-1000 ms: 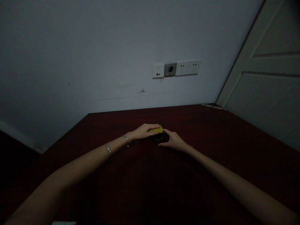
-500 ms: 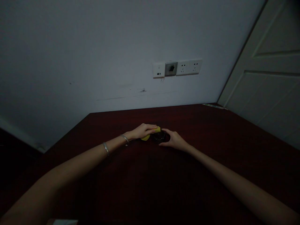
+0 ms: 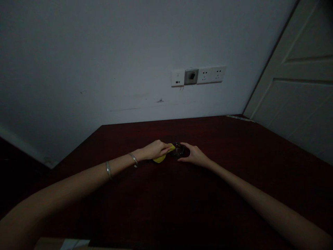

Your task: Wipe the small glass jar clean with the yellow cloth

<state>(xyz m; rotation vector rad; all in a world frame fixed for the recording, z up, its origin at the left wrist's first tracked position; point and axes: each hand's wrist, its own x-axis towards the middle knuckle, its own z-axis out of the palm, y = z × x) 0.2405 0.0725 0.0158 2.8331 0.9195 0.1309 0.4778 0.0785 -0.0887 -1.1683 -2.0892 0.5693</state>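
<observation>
In the head view, my left hand (image 3: 157, 149) is closed on a yellow cloth (image 3: 159, 159), whose loose end hangs below the fingers. The front tip of the cloth reaches the left side of a small, round glass dish (image 3: 178, 149) that looks dark and shiny. From the right, my right hand (image 3: 194, 155) grips the dish, with thumb in front and fingers behind. The dim light hides the dish's inside and its exact shape. Two silver bracelets circle my left forearm and wrist.
A dark red table (image 3: 161, 198) spreads under both arms, up to a white wall (image 3: 130, 62). Sockets and switches (image 3: 197, 75) sit on the wall. At right stands a white panelled door (image 3: 301, 104). A pale flat item (image 3: 74, 243) lies at the bottom left edge.
My left hand has drawn back slightly left with the cloth, uncovering more of the glass dish. My right hand stays around the dish. The view has shifted a little.
</observation>
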